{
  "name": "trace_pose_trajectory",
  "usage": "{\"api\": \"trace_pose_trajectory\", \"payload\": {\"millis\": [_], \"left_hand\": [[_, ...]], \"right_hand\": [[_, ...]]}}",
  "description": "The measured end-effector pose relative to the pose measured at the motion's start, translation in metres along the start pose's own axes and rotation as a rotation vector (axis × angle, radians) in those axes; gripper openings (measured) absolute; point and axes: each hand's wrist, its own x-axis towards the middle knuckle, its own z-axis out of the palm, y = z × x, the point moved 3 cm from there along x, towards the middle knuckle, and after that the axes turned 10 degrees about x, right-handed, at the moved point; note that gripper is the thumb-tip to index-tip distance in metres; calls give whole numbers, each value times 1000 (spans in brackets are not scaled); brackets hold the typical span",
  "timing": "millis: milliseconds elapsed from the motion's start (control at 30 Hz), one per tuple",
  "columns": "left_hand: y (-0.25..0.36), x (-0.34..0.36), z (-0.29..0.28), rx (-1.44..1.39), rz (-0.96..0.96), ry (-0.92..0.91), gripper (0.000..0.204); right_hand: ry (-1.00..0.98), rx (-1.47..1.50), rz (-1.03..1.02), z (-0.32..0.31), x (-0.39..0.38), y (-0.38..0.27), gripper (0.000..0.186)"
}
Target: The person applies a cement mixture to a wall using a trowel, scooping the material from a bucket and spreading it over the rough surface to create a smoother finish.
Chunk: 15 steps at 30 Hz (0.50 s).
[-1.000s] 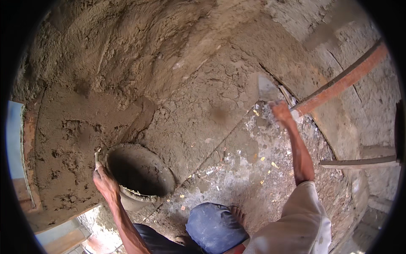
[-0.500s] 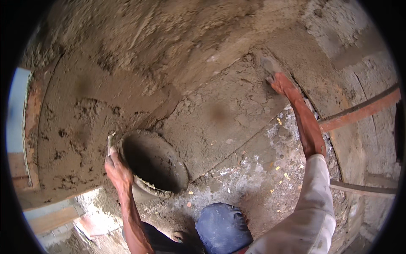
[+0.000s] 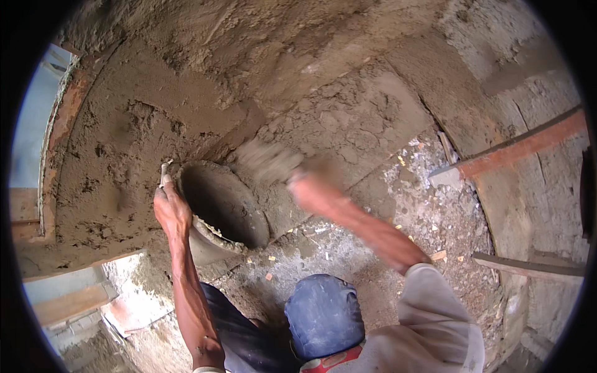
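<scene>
My left hand [image 3: 173, 210] is closed on a pale, thin stick-like piece [image 3: 165, 174] at the left rim of a grey, mortar-caked bucket [image 3: 254, 217], whose inside is dark. My right hand [image 3: 309, 188], smeared by motion, grips a flat trowel [image 3: 267, 158], also blurred, just right of and above the bucket. Around them lies rough, wet grey-brown mortar [image 3: 354, 112]; whether the trowel touches it I cannot tell. Small pale and yellow scraps litter the bare lower strip [image 3: 410, 199].
Rough plastered walls [image 3: 261, 43] curve around the back and sides. A reddish board [image 3: 522, 143] and a lower plank [image 3: 528, 266] stick in from the right. A framed pale-blue surface [image 3: 34, 133] is at the left edge. My blue-clad knee [image 3: 324, 311] is below.
My right hand and trowel have swept from the far right corner leftward and down toward the bucket. My left hand stays at the bucket's rim, which now sits higher in the view.
</scene>
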Motion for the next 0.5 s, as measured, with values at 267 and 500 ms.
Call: {"api": "trace_pose_trajectory", "payload": {"millis": [267,500], "left_hand": [[1,-2,-7,-3,61,-8,67],[-3,1,5,40,61,-34,58]], "right_hand": [[512,74,225,-55,-56,72,23],[374,29,488,-76,-68,171,34]]}}
